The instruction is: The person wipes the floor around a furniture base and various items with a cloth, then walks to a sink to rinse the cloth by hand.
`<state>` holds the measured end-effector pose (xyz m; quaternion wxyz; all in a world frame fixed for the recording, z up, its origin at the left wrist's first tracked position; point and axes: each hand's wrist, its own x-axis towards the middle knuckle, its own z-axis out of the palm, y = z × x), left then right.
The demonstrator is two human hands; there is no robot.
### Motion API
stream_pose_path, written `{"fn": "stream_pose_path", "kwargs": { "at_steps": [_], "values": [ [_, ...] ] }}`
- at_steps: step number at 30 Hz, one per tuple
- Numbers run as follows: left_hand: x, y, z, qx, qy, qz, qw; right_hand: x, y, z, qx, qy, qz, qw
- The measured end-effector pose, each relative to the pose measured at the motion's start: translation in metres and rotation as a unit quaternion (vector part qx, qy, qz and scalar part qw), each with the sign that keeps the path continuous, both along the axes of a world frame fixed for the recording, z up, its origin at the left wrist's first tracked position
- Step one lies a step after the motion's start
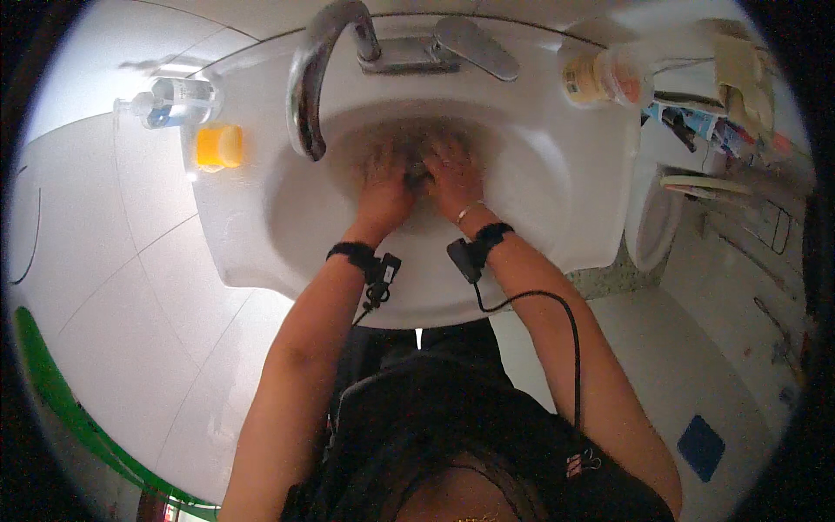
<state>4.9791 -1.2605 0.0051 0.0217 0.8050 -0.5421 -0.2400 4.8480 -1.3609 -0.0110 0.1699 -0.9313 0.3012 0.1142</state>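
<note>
Both my hands reach down into the white washbasin (296,209), where greyish, murky water seems to lie. My left hand (387,183) and my right hand (452,178) are side by side, fingers stretched forward and dim at the tips. Between the thumbs shows a small dark patch (418,172); whether it is the drain or something under the hands I cannot make out. A curved chrome faucet (309,96) arches over the basin, left of my hands, with no stream visible from its spout. Its lever handle (477,48) points to the right.
On the basin's left rim stand a yellow soap bar (219,146) and a clear bottle (183,100). Jars (600,78) stand at the right rear corner. Further right is a cluttered shelf (713,122) with tubes. Black wrist straps (352,254) with cables are on both forearms.
</note>
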Motion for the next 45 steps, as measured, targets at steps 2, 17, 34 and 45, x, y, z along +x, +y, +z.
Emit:
{"fn": "stream_pose_path", "kwargs": {
  "at_steps": [2,17,34,45],
  "values": [
    [0.006,0.003,-0.001,-0.208,0.211,0.206,0.933,-0.008,0.001,0.003,0.046,-0.162,-0.172,0.971],
    [-0.001,-0.016,0.070,-0.131,0.722,0.542,0.410,0.032,0.028,0.089,0.350,-0.353,-0.298,0.815],
    [0.025,0.064,0.035,-0.054,0.443,0.361,0.819,-0.072,-0.114,0.217,-0.089,-0.359,-0.166,0.914],
    [-0.002,0.058,0.064,-0.056,0.301,0.272,0.912,-0.020,-0.268,0.232,0.026,0.327,0.035,0.944]
  ]
}}
